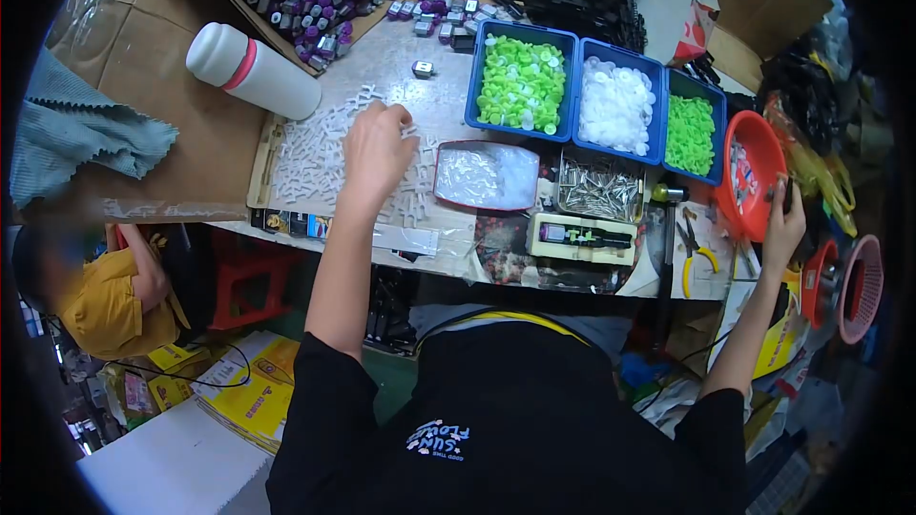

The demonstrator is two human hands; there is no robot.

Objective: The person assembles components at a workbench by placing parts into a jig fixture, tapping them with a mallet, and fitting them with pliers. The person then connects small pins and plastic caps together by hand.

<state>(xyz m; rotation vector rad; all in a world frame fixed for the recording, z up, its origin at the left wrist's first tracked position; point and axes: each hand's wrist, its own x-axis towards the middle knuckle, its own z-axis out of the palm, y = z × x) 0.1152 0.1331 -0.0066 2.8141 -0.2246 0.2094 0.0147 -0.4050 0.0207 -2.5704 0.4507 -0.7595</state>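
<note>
And here's the L hand, right over the white pcs on the table, fingers curled, knuckles up; can't tell if there's a pc btwn the tips, as the hand itself hides them. R hand is way over at the rim of the red bowl, fingers bent in by something dark, too small to say if it's pinched. Mixed bits lie inside that bowl. Btwn the two hands, the jig holds a black & purple unit, neither hand on it.

So, picking tips: one white pc at a time, fingertips only, from the thin edge of the spread (those branched shapes look apt to snag). On the R, best go straight up, clear of the rim, w/ no weight on the bowl, or it may tip. L forearm wants to ride high, too: a low drag could sweep pcs off the front edge.
</note>
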